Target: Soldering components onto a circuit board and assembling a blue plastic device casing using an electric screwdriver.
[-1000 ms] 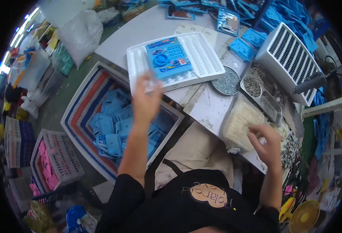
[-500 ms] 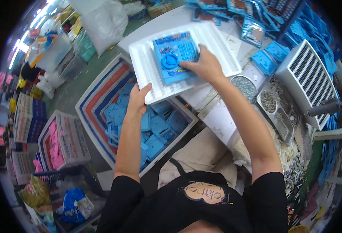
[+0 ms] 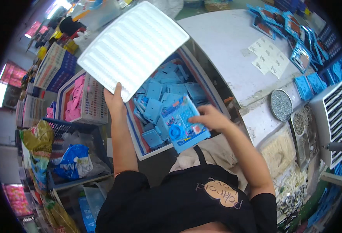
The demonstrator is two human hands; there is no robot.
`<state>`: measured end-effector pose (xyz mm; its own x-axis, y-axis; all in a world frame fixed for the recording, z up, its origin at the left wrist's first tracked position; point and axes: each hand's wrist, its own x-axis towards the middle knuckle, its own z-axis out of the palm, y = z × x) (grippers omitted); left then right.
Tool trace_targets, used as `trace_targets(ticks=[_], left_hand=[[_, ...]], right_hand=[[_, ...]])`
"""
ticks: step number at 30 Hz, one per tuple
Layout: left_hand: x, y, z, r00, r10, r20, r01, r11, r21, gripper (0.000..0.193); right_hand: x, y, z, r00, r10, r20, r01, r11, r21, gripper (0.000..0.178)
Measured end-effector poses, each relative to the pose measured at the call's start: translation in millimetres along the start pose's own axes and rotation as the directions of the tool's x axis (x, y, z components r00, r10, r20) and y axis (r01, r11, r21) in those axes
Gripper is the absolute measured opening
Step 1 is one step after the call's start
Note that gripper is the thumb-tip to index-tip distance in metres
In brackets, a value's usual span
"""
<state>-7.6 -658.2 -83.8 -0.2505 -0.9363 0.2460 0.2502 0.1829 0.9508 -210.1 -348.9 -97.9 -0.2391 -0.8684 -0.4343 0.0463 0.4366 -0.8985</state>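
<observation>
My left hand (image 3: 115, 101) grips the near corner of a white ribbed plastic tray (image 3: 136, 46), which is raised and tilted at the upper left. In my right hand (image 3: 211, 117) is a blue plastic toy with a keypad and a round dial (image 3: 182, 124), pinched at its right edge. The toy hangs above the near right part of a striped crate (image 3: 149, 154), apart from the tray. Loose flat blue plastic pieces (image 3: 153, 110) fill that crate. Part of the crate's far left side is hidden behind the tray.
A white table (image 3: 213, 42) stands at the right, bearing blue-framed panels (image 3: 301, 56), a paper sheet (image 3: 270, 58), a round dish of small metal parts (image 3: 281, 105) and a compartment tray (image 3: 303, 134). Left are a crate of pink pieces (image 3: 75, 101) and bagged items (image 3: 75, 161).
The blue toy has come off the tray, now held toward me over the crate. My left hand has swung the tray up and left, away from the table. The view has shifted.
</observation>
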Motion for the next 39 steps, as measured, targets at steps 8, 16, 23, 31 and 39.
trace_targets(ticks=[8, 16, 23, 31, 39], left_hand=[[-29.6, -25.5, -141.3, 0.872, -0.344, -0.348, 0.246, 0.923, -0.295, 0.04], [-150.3, -1.3, -307.3, 0.626, -0.658, -0.419, 0.293, 0.696, -0.656, 0.047], [-306.7, 9.4, -433.6, 0.488, -0.454, -0.746, -0.085, 0.826, -0.558, 0.058], [-500.7, 40.4, -612.4, -0.188, -0.144, -0.971, -0.125, 0.985, -0.122, 0.056], [-404.8, 96.1, -780.3, 0.141, -0.131, -0.981, -0.091, 0.985, -0.145, 0.097]], right_hand=[[33.4, 107.1, 47.1, 0.988, 0.137, 0.073, -0.139, 0.99, 0.032, 0.081], [41.6, 86.6, 47.7, 0.982, 0.126, 0.142, -0.131, 0.991, 0.028, 0.049], [54.2, 170.3, 35.8, 0.968, 0.122, 0.219, -0.05, 0.95, -0.309, 0.039], [36.0, 168.8, 54.8, 0.987, 0.027, 0.156, 0.021, 0.954, -0.3, 0.033], [26.6, 152.9, 63.9, 0.964, -0.265, 0.034, 0.225, 0.735, -0.639, 0.04]])
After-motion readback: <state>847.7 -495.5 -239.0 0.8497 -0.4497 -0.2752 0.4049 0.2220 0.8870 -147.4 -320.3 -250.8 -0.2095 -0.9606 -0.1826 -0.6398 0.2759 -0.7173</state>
